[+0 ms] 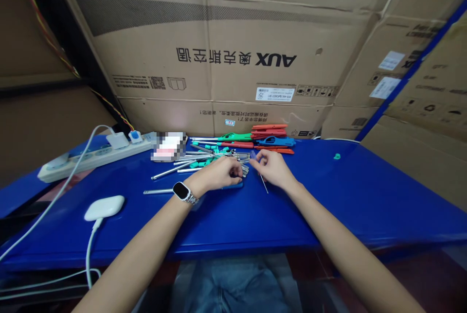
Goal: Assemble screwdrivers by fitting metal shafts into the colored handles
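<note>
My right hand (273, 169) is closed around a small screwdriver (253, 155) with a purplish handle; its thin shaft points down toward the blue table. Close by on the left, my left hand (222, 174), with a watch on the wrist, has curled fingers beside a heap of small metal parts (245, 171). What those fingers pinch, if anything, is hidden. Under that hand lies a blue lighter body (233, 185), and a metal tube (157, 191) sticks out to the left of the wrist. Several metal tubes (166, 174) and teal plastic pieces (200, 164) are scattered behind the left hand.
Green (235, 136), red and blue lighter bodies (275, 141) are piled against the cardboard wall (233, 79). At left are a phone (168, 147), a power strip (95, 156) and a white charging case (104, 207) with cable. A teal piece (337, 156) lies at right.
</note>
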Action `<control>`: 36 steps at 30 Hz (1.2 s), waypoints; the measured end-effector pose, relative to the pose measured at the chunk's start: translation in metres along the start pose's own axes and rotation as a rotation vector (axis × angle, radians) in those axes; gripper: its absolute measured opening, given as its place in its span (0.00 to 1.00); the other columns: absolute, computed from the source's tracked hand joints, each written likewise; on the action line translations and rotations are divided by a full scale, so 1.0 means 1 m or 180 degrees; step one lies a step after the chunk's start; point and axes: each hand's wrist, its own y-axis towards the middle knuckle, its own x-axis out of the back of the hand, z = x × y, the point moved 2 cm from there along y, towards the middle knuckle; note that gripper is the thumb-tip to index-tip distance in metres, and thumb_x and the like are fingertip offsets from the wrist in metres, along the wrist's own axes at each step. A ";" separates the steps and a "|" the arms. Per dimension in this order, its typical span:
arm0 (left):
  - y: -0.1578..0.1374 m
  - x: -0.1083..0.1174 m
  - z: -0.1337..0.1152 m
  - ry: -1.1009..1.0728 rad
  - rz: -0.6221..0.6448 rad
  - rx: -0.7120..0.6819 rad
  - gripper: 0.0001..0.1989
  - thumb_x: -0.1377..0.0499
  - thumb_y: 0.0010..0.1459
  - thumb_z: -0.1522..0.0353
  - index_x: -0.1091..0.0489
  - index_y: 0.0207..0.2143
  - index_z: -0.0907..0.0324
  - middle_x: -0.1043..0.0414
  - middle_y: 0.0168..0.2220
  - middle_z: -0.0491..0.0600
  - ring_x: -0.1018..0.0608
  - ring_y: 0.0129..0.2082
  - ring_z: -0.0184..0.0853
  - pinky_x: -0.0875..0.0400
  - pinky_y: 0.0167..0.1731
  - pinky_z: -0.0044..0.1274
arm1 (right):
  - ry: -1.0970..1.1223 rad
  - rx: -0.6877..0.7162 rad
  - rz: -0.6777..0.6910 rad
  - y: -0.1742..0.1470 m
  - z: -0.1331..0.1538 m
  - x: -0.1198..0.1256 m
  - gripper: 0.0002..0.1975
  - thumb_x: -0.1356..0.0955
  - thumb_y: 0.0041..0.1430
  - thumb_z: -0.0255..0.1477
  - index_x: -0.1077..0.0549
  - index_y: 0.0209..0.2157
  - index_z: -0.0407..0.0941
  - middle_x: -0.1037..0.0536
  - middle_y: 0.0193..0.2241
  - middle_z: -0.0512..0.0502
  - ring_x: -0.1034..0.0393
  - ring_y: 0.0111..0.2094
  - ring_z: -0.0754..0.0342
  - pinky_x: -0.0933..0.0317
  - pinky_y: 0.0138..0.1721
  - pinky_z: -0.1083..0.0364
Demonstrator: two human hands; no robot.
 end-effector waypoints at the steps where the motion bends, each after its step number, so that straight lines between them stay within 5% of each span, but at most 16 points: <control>1: 0.000 -0.002 0.001 0.0067 0.0003 0.0023 0.03 0.38 0.51 0.70 0.26 0.30 0.59 0.25 0.32 0.48 0.26 0.31 0.33 0.34 0.31 0.23 | -0.0290 -0.0105 0.0108 0.000 -0.004 -0.002 0.12 0.29 0.54 0.35 0.35 0.24 0.46 0.30 0.13 0.54 0.35 0.14 0.57 0.44 0.20 0.59; 15: 0.003 -0.003 -0.003 0.0133 0.0006 0.0273 0.05 0.41 0.48 0.73 0.25 0.26 0.58 0.25 0.28 0.47 0.25 0.28 0.33 0.34 0.29 0.21 | -0.0217 -0.0707 0.0382 -0.001 -0.015 -0.015 0.13 0.27 0.53 0.35 0.35 0.26 0.47 0.32 0.09 0.56 0.38 0.09 0.56 0.49 0.14 0.58; 20: 0.003 -0.003 -0.003 0.0172 0.0007 0.0262 0.04 0.41 0.47 0.73 0.26 0.25 0.59 0.26 0.26 0.46 0.26 0.26 0.32 0.35 0.28 0.22 | -0.1053 0.0033 0.0109 -0.006 -0.002 -0.008 0.07 0.28 0.54 0.33 0.29 0.32 0.46 0.25 0.23 0.50 0.30 0.24 0.53 0.44 0.26 0.56; 25: 0.002 0.003 -0.002 0.0092 -0.0133 0.0168 0.04 0.40 0.48 0.73 0.26 0.27 0.60 0.25 0.27 0.47 0.26 0.27 0.32 0.34 0.29 0.22 | -0.1274 0.0827 0.0793 -0.017 0.015 -0.013 0.15 0.27 0.53 0.39 0.25 0.41 0.49 0.27 0.42 0.47 0.29 0.41 0.50 0.41 0.37 0.55; 36: -0.004 0.019 0.002 -0.0360 -0.0210 0.0113 0.07 0.40 0.54 0.68 0.24 0.32 0.61 0.22 0.30 0.49 0.25 0.29 0.32 0.32 0.32 0.22 | -0.0791 0.0938 0.0823 -0.014 0.005 -0.016 0.16 0.26 0.52 0.40 0.25 0.39 0.46 0.25 0.36 0.49 0.32 0.35 0.54 0.43 0.34 0.55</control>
